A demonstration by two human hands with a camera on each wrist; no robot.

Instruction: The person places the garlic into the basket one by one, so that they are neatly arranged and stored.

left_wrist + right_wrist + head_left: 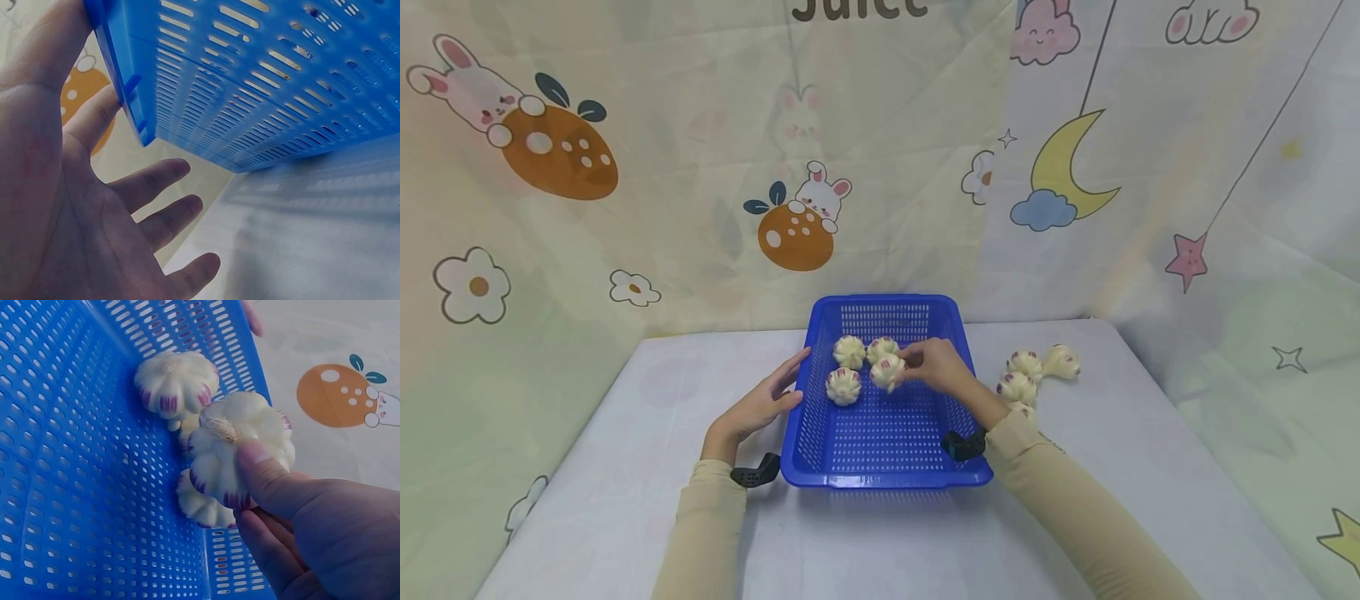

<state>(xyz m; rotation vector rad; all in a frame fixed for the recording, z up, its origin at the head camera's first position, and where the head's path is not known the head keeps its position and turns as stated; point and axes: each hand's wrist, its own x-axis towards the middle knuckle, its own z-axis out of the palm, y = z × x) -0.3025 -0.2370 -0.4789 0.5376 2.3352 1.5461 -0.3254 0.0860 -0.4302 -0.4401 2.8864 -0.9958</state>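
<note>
A garlic bulb (887,372) is held over the floor of the blue basket (887,481), just in front of one of the three bulbs lying inside (849,352). It is pinched between the thumb and fingers of the right hand (942,364); whether it touches the basket floor cannot be told. The basket's rim is touched on its left side by the thumb and a finger of the left hand (760,404), whose other fingers are extended and grasp nothing. More bulbs (1017,388) are seen on the tabletop (850,542), to the right of the basket.

The rounded bulb could be let slip, since it is pinched at one side only. A neighbouring bulb could be knocked and rolled if the held one were lowered too close. The basket could also be shifted if its wall were bumped by the right wrist, because only a light touch seems to be given on the left.

The held bulb's tufted root end is turned toward the right wrist camera. The bulb appears nearly as wide as long; its axis is judged to run away from that camera, foreshortened, with the opposite end hidden there.
</note>
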